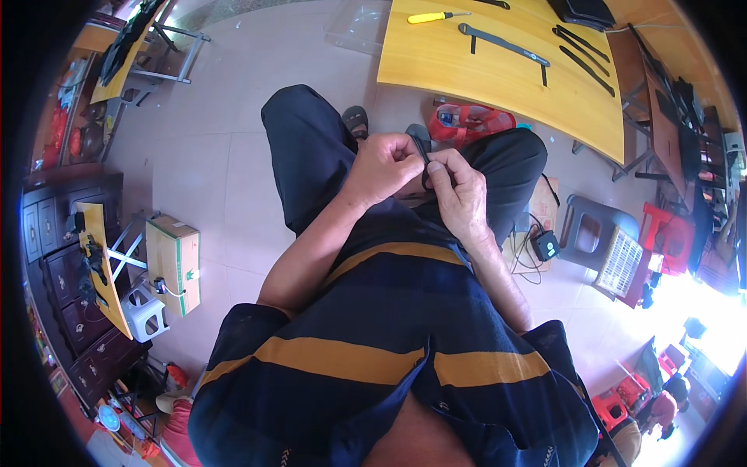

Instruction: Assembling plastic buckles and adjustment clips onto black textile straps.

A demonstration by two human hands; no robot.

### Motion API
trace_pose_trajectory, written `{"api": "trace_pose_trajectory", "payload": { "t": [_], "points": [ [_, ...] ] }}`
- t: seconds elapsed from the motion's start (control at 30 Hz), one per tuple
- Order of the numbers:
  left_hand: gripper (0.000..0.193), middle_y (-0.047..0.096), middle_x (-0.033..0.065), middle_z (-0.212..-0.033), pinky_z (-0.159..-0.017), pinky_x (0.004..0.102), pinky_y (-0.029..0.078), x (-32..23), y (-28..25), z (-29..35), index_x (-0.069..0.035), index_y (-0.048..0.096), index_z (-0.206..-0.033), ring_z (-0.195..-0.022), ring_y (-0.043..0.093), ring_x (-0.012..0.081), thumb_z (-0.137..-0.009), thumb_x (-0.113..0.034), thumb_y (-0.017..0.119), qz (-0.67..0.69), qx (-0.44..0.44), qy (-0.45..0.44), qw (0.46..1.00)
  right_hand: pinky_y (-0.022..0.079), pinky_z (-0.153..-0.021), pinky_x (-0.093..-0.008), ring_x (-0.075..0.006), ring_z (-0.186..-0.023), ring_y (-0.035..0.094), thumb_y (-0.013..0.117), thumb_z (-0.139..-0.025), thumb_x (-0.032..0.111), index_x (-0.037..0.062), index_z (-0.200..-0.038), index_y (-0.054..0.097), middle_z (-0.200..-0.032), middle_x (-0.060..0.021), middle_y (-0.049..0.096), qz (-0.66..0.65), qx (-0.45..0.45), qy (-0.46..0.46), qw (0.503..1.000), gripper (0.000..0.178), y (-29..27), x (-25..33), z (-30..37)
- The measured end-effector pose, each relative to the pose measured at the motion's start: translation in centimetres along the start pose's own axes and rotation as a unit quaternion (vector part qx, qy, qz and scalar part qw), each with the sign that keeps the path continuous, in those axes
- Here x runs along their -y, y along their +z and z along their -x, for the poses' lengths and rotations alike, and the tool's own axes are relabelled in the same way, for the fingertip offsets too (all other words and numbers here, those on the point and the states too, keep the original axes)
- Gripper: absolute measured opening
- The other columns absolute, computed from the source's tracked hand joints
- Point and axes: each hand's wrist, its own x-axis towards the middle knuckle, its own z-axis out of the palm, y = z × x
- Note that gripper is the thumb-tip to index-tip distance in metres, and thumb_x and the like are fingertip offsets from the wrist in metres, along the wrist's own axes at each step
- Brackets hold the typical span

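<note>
Above my lap, both hands are brought together on a thin black strip (426,173). My left hand (385,167) is closed, pinching it between thumb and forefinger. From the other side, my right hand (461,191) grips it with thumb and curled fingers. Much of the strip is covered by my fingers, so its full shape cannot be made out. On the yellow table (420,58) ahead lies a grey strap (506,47) with two black tabs hanging off it. Several black strips (587,70) lie to its right, and a yellow-handled screwdriver (426,17) to its left.
A red bag (471,123) sits under the table's near edge. On my right are a black adapter with cables (545,246) and a grey plastic stool (595,226). To the left stand a cardboard box (175,265), a white stool (145,311) and a dark drawer cabinet (74,296).
</note>
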Motion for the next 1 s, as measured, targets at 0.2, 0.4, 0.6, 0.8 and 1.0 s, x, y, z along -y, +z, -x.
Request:
{"api": "trace_pose_trajectory", "payload": {
  "t": [0.2,0.4,0.6,0.8,1.0],
  "points": [
    [0.013,0.057,-0.0003,-0.06,-0.047,0.0218,0.039,0.2,-0.1,0.1,-0.002,0.059,-0.071,-0.051,0.051,0.0055,-0.084,-0.003,0.061,0.033,0.01,-0.028,0.999,0.051,-0.059,-0.0299,-0.0191,-0.058,0.064,0.059,-0.094,0.003,0.0006,-0.095,0.063,-0.065,-0.0093,0.061,0.051,-0.011,-0.042,0.998,0.005,-0.1,0.4,-0.2],
    [0.01,0.061,-0.0003,-0.062,-0.048,0.0223,0.039,0.2,-0.4,0.2,0.001,0.064,-0.072,-0.054,0.052,0.0038,-0.081,-0.005,0.064,0.09,0.018,-0.074,0.993,0.053,-0.06,-0.0351,-0.029,-0.064,0.068,0.061,-0.09,0.002,0.0008,-0.093,0.064,-0.07,-0.0142,0.064,0.114,-0.017,-0.096,0.989,0.005,0.2,0.1,-0.1],
    [0.01,0.061,0.0037,-0.063,-0.048,0.0236,0.044,0.6,-1.2,0.3,0.0,0.062,-0.071,-0.054,0.057,0.0084,-0.081,-0.003,0.063,0.163,0.057,-0.134,0.976,0.054,-0.066,-0.0364,-0.034,-0.075,0.07,0.061,-0.09,0.001,-0.0018,-0.098,0.067,-0.083,-0.0186,0.068,0.165,0.0,-0.134,0.977,0.01,0.3,0.1,0.2],
    [0.012,0.061,0.0057,-0.062,-0.049,0.0238,0.045,1.1,-1.3,0.7,-0.002,0.061,-0.071,-0.052,0.058,0.0119,-0.083,-0.007,0.06,0.146,0.052,-0.114,0.981,0.056,-0.069,-0.037,-0.0336,-0.078,0.071,0.063,-0.089,0.001,-0.0015,-0.1,0.068,-0.087,-0.019,0.07,0.175,0.008,-0.17,0.97,0.013,0.6,-0.1,0.0],
    [0.013,0.061,0.0064,-0.061,-0.048,0.0241,0.046,2.1,-1.1,1.1,-0.001,0.061,-0.072,-0.05,0.058,0.0126,-0.083,-0.006,0.058,0.174,0.041,-0.126,0.976,0.057,-0.069,-0.0368,-0.0336,-0.079,0.071,0.064,-0.088,0.001,-0.0024,-0.099,0.068,-0.088,-0.0186,0.07,0.19,0.051,-0.14,0.97,0.012,0.4,0.1,0.3]
  ]
}}
